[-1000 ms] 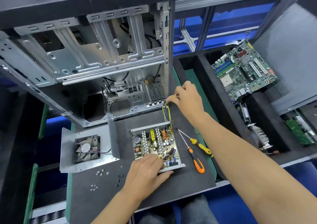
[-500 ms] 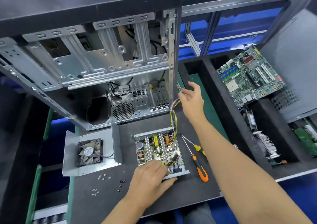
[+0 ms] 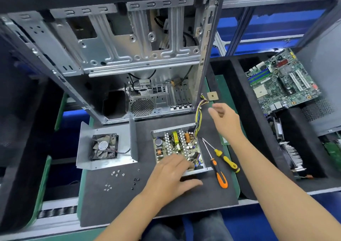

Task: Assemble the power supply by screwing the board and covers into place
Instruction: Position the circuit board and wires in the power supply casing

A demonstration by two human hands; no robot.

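A: Where's the board (image 3: 177, 145) sitting?

B: On the gray mat (image 3: 114, 203), in its open metal tray, right in front of the case (image 3: 118, 56). Left hand (image 3: 171, 174) laid on the near edge, fingers flat over the parts, thumb out on the mat, not gripping.

A: And the right hand (image 3: 224, 118)?

B: Up off the mat, fingers loose, holding nothing. Just right of the wires (image 3: 198, 115) running from the board's far corner. Two screwdrivers (image 3: 219, 165) beside the board, screws (image 3: 115, 173) left of it, fan cover (image 3: 105, 146) further left.

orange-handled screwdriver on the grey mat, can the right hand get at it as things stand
Probably yes. The right hand hovers open and empty just above the orange-handled screwdriver, which lies bare on the grey mat beside the yellow-handled screwdriver. Nothing covers it; the left hand rests on the power supply board.
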